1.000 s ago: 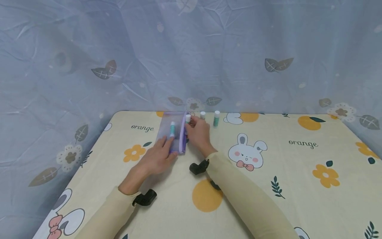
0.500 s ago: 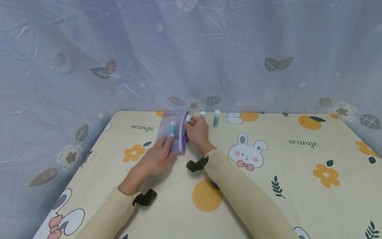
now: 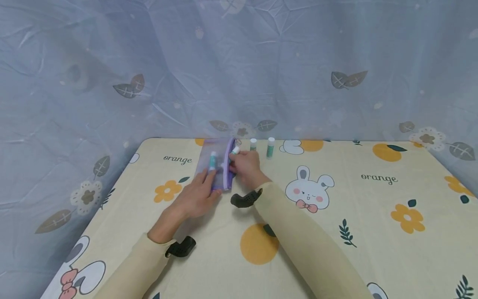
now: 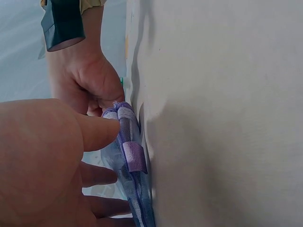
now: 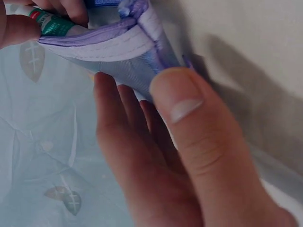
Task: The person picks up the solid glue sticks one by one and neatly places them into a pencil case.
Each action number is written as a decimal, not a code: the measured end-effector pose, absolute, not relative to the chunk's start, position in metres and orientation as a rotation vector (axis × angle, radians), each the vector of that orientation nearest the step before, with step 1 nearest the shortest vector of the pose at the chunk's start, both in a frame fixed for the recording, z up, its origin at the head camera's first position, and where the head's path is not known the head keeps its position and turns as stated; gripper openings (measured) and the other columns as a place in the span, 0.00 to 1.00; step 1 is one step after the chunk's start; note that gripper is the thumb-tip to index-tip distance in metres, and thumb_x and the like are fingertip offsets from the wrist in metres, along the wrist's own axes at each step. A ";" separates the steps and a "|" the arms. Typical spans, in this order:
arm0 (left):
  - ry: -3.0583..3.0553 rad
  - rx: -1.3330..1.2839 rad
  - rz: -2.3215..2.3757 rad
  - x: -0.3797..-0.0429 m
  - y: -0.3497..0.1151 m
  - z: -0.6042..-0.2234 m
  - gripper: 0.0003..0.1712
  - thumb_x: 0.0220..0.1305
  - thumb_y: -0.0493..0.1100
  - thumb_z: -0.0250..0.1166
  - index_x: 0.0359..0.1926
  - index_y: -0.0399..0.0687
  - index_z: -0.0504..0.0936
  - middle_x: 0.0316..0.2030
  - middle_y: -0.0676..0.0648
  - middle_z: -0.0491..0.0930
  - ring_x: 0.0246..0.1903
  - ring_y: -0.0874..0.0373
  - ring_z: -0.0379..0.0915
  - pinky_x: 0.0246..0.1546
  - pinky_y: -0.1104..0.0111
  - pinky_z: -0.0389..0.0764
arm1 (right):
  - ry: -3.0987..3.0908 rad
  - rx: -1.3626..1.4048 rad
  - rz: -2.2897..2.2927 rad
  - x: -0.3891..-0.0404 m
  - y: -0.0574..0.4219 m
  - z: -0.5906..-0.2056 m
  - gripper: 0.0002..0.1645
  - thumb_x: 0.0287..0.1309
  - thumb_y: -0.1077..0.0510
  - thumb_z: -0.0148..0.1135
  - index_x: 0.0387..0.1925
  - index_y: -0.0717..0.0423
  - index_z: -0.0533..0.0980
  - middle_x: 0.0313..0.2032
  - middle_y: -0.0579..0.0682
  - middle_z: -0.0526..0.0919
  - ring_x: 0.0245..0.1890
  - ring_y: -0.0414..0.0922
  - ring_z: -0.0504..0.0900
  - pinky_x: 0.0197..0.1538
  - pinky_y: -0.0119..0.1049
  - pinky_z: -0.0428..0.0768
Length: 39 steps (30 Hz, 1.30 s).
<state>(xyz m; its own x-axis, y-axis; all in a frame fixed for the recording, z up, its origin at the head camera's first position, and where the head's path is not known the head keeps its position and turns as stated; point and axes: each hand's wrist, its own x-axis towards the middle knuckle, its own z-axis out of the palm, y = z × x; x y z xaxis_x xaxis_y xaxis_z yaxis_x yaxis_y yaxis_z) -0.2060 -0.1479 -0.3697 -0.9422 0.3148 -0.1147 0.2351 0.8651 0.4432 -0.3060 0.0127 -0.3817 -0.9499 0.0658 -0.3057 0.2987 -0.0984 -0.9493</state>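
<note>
A purple mesh zip pouch point(image 3: 206, 155) lies near the table's far edge, its zippered mouth facing right. Through the mesh one glue stick point(image 3: 213, 161) with a white cap shows inside. My left hand point(image 3: 194, 197) rests on the pouch's near part, fingers extended and thumb at the near end. My right hand point(image 3: 247, 166) pinches a second glue stick point(image 3: 235, 150) at the mouth, tilted and partly hidden by the fingers. In the right wrist view, that stick's green label point(image 5: 52, 23) sits just inside the zipper edge point(image 5: 90, 40).
Two more white-capped glue sticks stand right of the pouch: one point(image 3: 253, 143) just behind my right hand, the other point(image 3: 270, 148) farther right. A patterned cream cloth point(image 3: 358, 265) covers the table. A grey-blue curtain point(image 3: 298, 74) hangs behind the far edge.
My right hand has shifted slightly left, and its glue stick has gone from upright to tilted into the pouch's mouth. The stick inside has moved a little left. My left hand stays put.
</note>
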 end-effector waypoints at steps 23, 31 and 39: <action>2.836 0.407 0.671 -0.207 -0.148 -0.370 0.43 0.84 0.51 0.50 0.85 0.36 0.43 0.84 0.28 0.40 0.84 0.32 0.43 0.80 0.40 0.58 | 1.973 0.480 -2.111 -0.310 0.011 -0.379 0.21 0.73 0.62 0.65 0.62 0.67 0.79 0.53 0.61 0.89 0.49 0.47 0.90 0.56 0.38 0.89; 2.834 0.408 0.661 -0.207 -0.148 -0.370 0.43 0.84 0.52 0.50 0.85 0.37 0.43 0.84 0.28 0.40 0.84 0.32 0.43 0.80 0.40 0.57 | 2.013 0.480 -2.098 -0.311 0.009 -0.382 0.19 0.74 0.62 0.63 0.62 0.65 0.81 0.50 0.58 0.89 0.40 0.42 0.86 0.50 0.36 0.90; 2.840 0.409 0.650 -0.207 -0.147 -0.370 0.43 0.84 0.52 0.50 0.85 0.35 0.44 0.84 0.27 0.41 0.84 0.32 0.43 0.80 0.40 0.58 | 2.018 0.499 -2.126 -0.312 0.008 -0.385 0.20 0.72 0.63 0.66 0.63 0.61 0.82 0.57 0.58 0.89 0.48 0.45 0.90 0.52 0.35 0.89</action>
<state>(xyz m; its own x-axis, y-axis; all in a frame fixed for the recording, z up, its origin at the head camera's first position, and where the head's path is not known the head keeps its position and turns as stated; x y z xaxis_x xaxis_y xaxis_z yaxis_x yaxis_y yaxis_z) -0.2071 -0.1475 -0.3702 -0.9418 0.3098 -0.1305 0.2222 0.8650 0.4499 -0.3115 0.0078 -0.3855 -0.9301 0.1063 -0.3516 0.3455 -0.0714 -0.9357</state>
